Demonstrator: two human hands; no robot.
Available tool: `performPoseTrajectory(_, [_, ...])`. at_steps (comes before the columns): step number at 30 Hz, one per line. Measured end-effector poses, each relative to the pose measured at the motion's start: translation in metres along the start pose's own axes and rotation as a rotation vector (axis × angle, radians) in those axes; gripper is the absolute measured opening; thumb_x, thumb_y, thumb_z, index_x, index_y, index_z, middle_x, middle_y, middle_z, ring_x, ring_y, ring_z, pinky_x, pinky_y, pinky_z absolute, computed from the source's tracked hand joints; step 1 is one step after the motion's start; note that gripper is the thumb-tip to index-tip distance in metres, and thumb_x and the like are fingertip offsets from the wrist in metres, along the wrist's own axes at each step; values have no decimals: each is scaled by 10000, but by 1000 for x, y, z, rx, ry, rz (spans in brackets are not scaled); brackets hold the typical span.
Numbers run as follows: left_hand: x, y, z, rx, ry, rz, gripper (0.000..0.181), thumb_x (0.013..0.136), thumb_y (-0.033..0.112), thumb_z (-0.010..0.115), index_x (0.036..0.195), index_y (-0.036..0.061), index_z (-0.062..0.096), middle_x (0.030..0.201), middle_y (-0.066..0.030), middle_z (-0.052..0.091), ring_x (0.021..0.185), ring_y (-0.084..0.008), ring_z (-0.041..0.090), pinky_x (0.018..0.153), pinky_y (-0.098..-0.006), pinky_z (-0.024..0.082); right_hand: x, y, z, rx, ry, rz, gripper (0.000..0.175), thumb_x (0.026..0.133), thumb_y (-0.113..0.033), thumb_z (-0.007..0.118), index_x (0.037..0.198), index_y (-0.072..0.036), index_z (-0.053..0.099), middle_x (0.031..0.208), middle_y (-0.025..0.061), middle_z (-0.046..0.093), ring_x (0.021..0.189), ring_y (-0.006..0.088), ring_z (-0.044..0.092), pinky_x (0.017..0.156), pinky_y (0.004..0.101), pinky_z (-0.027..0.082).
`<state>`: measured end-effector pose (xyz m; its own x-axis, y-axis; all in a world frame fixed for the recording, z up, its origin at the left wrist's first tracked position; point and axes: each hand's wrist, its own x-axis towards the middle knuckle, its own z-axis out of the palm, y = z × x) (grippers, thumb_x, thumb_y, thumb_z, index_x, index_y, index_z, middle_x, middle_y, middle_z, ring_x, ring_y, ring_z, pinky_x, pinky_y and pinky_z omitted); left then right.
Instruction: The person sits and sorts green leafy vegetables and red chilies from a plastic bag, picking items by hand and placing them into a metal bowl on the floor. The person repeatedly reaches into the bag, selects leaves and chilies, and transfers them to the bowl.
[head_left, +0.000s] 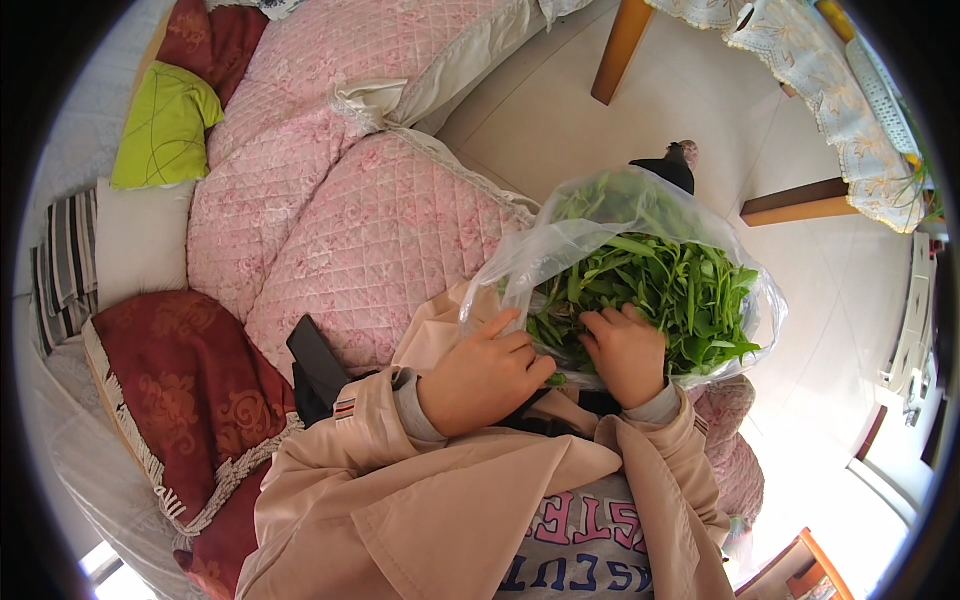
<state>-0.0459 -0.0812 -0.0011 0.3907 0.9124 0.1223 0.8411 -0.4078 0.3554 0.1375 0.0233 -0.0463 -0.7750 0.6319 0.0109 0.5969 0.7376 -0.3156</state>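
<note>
A clear plastic bag (517, 259), its mouth spread wide, is before me with a heap of leafy green vegetables (675, 292) inside. My right hand (628, 351) reaches into the near side of the bag, thumb and fingertips closed around some stems and leaves. At the bag's left rim is my left hand (484, 379), its index finger extended against the plastic and the other fingers curled. A small bit of green shows by the left thumb tip; whether that hand grips it or the bag is hidden.
A pink quilted sofa cover (360, 217) spreads to my left, with a dark phone (316, 356), a dark red cushion (187, 382) and a lime-green cushion (165, 124). Wooden table legs (622, 49) and a lace-edged tablecloth (832, 105) stand over the tiled floor (540, 112).
</note>
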Motion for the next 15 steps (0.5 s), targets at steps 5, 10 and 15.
performPoseTrajectory(5, [1,0,-2,-6,-52,-8,61,765,138,581,803,98,555,693,-29,586,784,-187,603,985,-411,379,1,-2,13,-98,-24,-9,201,682,-165,710,866,-146,631,749,19,593,730,227,598,554,348,497])
performPoseTrajectory(10, [0,0,-4,-5,-152,-27,125,765,132,609,876,96,561,756,-21,590,869,-184,601,1009,-430,371,2,-1,16,-81,14,-15,157,698,-140,697,839,-137,627,745,26,590,709,218,602,554,340,494])
performPoseTrajectory(15, [0,-1,-3,-11,-106,-25,120,764,130,611,866,99,557,745,-23,584,859,-184,603,1014,-438,368,3,-2,5,110,159,69,92,731,-135,665,801,-108,612,732,40,579,660,214,618,531,339,489])
